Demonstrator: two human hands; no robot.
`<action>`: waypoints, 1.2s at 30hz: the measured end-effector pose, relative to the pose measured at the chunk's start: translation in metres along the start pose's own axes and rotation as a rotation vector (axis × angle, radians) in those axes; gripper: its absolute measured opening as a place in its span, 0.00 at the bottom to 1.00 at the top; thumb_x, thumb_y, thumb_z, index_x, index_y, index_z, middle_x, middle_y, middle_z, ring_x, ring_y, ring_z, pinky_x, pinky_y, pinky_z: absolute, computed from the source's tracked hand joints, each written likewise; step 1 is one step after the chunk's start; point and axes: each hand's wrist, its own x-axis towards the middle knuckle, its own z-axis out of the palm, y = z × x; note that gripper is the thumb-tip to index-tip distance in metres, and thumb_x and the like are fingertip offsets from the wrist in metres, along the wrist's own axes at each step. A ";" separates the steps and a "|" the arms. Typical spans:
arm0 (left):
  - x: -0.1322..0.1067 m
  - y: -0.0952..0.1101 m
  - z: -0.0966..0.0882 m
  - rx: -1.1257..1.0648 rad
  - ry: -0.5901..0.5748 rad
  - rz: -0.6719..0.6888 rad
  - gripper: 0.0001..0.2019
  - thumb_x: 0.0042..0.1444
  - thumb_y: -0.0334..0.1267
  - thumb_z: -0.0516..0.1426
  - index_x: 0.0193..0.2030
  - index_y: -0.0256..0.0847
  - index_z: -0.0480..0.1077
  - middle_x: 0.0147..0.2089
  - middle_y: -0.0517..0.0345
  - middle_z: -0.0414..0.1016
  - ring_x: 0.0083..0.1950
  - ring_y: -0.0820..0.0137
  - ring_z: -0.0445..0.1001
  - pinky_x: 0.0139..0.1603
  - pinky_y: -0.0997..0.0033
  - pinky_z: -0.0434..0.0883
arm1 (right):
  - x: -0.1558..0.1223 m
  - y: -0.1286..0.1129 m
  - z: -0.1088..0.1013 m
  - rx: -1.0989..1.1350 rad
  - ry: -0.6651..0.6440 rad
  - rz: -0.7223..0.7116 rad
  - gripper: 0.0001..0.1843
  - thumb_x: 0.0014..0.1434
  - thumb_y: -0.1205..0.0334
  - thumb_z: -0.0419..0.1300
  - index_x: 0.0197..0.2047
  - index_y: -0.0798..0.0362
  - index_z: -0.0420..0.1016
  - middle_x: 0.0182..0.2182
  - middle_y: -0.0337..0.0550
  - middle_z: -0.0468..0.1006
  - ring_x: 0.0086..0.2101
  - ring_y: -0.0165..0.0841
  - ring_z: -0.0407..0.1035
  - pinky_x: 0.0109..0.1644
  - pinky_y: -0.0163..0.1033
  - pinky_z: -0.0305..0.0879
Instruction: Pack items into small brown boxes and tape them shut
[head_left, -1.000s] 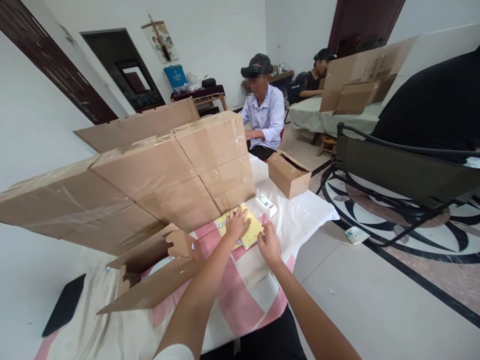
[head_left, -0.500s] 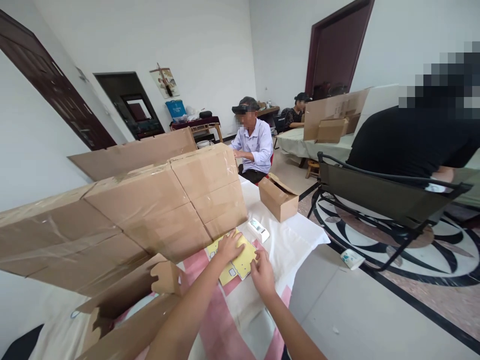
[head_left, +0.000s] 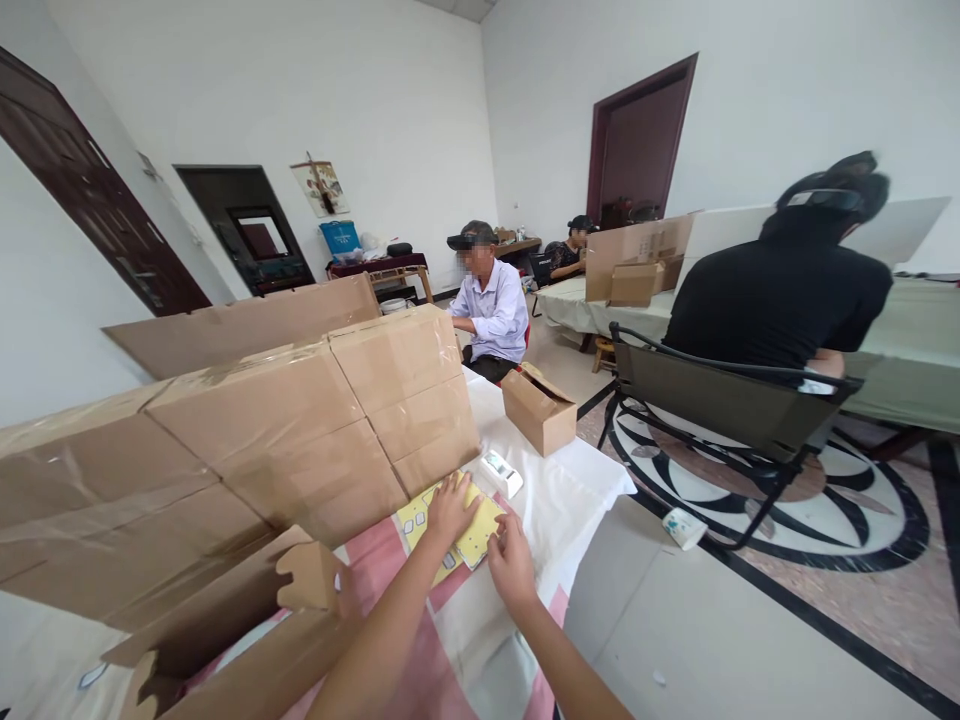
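Note:
A yellow sheet (head_left: 481,537) with a small printed pattern lies folded or in overlapping layers on the cloth-covered table (head_left: 546,490). My left hand (head_left: 451,512) rests flat on it with the fingers spread. At its right edge, my right hand (head_left: 512,566) has thumb and fingers curled together, pinching the edge as far as I can see. A white object with a dark panel (head_left: 500,473) lies just beyond the sheet. Left of my forearm stands an open carton (head_left: 255,650) with cloth-like material inside.
Stacked taped cardboard boxes (head_left: 300,430) form a wall along the left. A small open box (head_left: 538,408) stands at the table's far end. A paper cup (head_left: 683,528) lies on the floor by a folding chair (head_left: 712,395). Several people sit beyond.
My view has turned slightly right and up, so the scene sits further left. Both hands stay at the yellow sheet, with little visible movement.

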 end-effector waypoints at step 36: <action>-0.374 -0.164 -0.130 -0.254 0.883 -0.495 0.35 0.61 0.54 0.62 0.71 0.41 0.64 0.67 0.41 0.72 0.70 0.49 0.67 0.75 0.42 0.60 | -0.035 -0.088 0.060 0.305 -0.405 -0.313 0.13 0.65 0.58 0.57 0.51 0.50 0.75 0.46 0.49 0.79 0.45 0.39 0.74 0.49 0.44 0.72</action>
